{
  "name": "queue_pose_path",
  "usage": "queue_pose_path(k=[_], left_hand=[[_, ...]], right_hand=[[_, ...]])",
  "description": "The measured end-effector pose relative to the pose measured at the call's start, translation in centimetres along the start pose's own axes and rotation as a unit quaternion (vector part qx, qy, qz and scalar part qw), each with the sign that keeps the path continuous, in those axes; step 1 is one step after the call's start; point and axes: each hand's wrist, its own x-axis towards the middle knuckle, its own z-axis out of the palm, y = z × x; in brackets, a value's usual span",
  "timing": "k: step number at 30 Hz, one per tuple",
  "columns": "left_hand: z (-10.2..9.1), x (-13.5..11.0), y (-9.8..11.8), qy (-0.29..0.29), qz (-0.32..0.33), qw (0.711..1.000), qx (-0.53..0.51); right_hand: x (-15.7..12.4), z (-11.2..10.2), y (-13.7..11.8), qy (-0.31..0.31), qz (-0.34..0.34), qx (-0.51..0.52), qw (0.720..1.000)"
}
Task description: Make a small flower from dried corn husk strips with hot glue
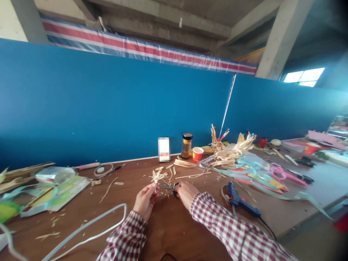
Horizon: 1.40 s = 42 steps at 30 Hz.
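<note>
Between the fingertips of my left hand [147, 199] is a small pale flower shape [156, 176] of dried husk strips, its petals pointing up and outward. My right hand [185, 194] is closed around the dark handles of a pair of scissors [168, 186]. The scissors' metal blades point left, close to the base of the flower; I cannot tell whether they touch it. Husk scraps [160, 169] and thin strips lie on the brown table just beyond both hands.
A blue glue gun [240, 201] lies right of my right arm. Behind stand a dark-lidded jar [186, 146], a red paper cup [198, 154] and a heap of dried husks [231, 152]. Pink scissors [285, 172] lie farther right. A white cable [89, 221] loops at left. A blue partition [122, 98] rises behind.
</note>
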Motion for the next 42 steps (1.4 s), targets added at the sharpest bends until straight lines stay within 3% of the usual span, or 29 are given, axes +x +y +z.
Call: queue_pose_path(k=[4, 11, 21, 23, 25, 28, 30, 32, 37, 42], left_hand=[[0.2, -0.1, 0.1, 0.000, -0.021, 1.000, -0.018], [0.4, -0.3, 0.4, -0.003, -0.023, 0.999, -0.023], [-0.2, 0.2, 0.9, 0.007, -0.003, 0.998, -0.059], [-0.3, 0.3, 0.9, 0.006, -0.001, 0.998, -0.064], [-0.5, 0.4, 0.9, 0.009, 0.000, 0.998, -0.064], [-0.6, 0.5, 0.9, 0.012, 0.005, 0.998, -0.059], [-0.6, 0.5, 0.9, 0.015, 0.006, 0.998, -0.056], [-0.6, 0.5, 0.8, 0.019, 0.000, 0.998, -0.054], [-0.3, 0.3, 0.9, 0.005, -0.013, 0.999, -0.042], [-0.4, 0.4, 1.0, -0.008, -0.016, 0.999, -0.038]], right_hand=[[0.4, 0.4, 0.3, 0.018, 0.028, -0.035, 0.999], [1.0, 1.0, 0.9, 0.037, 0.077, 0.003, 0.996], [0.1, 0.5, 2.4, 0.057, 0.144, 0.162, 0.974], [0.1, 0.7, 2.2, 0.056, 0.169, 0.274, 0.945], [-0.1, 0.9, 1.8, 0.053, 0.188, 0.426, 0.883], [-0.6, 0.6, 1.1, 0.063, 0.159, 0.593, 0.787], [-1.0, 0.1, 0.8, 0.064, 0.129, 0.637, 0.757], [-1.3, -0.2, 0.6, 0.055, 0.113, 0.630, 0.766], [-1.9, -0.4, -0.2, 0.029, 0.068, 0.546, 0.835], [-2.1, -0.1, -1.4, 0.052, 0.056, 0.481, 0.874]])
